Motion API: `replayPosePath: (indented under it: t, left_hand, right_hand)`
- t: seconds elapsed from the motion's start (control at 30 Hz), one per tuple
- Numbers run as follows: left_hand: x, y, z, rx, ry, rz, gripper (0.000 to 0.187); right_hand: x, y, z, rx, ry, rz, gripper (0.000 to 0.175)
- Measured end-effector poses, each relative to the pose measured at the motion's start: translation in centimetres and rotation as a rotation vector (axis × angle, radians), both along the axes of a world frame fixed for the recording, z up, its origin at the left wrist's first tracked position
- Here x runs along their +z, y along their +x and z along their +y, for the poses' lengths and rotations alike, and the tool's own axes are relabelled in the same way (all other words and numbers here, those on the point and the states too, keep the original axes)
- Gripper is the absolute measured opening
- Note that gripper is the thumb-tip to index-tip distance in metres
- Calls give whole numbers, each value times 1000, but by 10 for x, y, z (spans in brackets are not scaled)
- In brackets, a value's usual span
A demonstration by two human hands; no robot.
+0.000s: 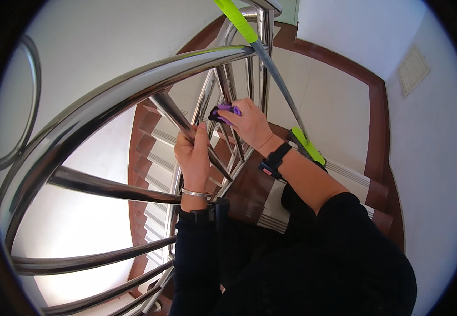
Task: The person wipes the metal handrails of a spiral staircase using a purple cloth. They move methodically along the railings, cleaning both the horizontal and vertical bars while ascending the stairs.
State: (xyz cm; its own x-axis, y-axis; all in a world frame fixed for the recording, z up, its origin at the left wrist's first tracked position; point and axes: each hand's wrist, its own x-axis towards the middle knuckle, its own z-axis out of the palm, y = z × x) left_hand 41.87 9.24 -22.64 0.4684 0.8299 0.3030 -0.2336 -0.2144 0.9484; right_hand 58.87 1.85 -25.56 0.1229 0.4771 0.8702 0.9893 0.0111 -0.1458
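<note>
My left hand (pixel 193 152) is wrapped around a polished metal baluster (pixel 171 110) of the stair railing, thumb pointing up. A silver bangle (pixel 196 193) circles that wrist. In my right hand (pixel 252 124) is a bunched purple and black cloth (pixel 225 113), pinched between thumb and fingers. The cloth is close to another metal baluster (pixel 221 81); whether it touches cannot be told. Above both hands curves the thick, shiny handrail (pixel 133 75).
A broom (pixel 275 75) with a lime-green grip leans against the railing post, its green-topped head (pixel 309 148) low near the landing edge (pixel 331 118). Brown and white stairs (pixel 161 158) descend beyond the railing. Steps (pixel 273 215) also lie beneath me. A wall vent (pixel 414 71) is at right.
</note>
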Motion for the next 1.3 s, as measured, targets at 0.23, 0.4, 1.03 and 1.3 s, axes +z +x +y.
replayPosePath:
  t: [0.23, 0.4, 1.03, 1.3]
  left_hand:
    - [-10, 3, 2, 42, 32, 16, 24]
    - [-17, 3, 3, 44, 39, -11, 25]
    - [-29, 6, 5, 57, 80, -2, 26]
    - [-43, 5, 4, 93, 102, -23, 25]
  right_hand:
    - [45, 11, 0, 9, 182, 2, 42]
    - [21, 13, -1, 109, 94, 78, 43]
    - [82, 5, 23, -15, 398, 527, 29]
    - [104, -60, 14, 116, 341, 361, 36]
